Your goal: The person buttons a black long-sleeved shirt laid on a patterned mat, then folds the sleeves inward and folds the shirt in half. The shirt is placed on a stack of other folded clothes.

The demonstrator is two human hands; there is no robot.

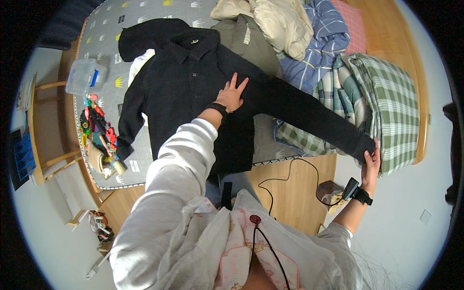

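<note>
A black button-up shirt (180,104) with a collar lies spread out, front up, on the bed (145,21). My left hand (230,96) rests flat on its chest, fingers spread, just right of the button line. One sleeve stretches far to the right, and my right hand (371,162) grips its cuff at the end. The other sleeve hangs down along the left side of the shirt. Dark cloth (150,38) and a bit of white fabric (140,65) lie by the shirt's upper left.
Right of the shirt sit a folded green plaid quilt (394,106), a blue plaid cover (316,38) and a cream bundle (282,24); an olive garment (251,41) lies behind. At left are a clear plastic box (82,77) and small colourful items (99,130). A black cable (290,169) trails from my right wrist.
</note>
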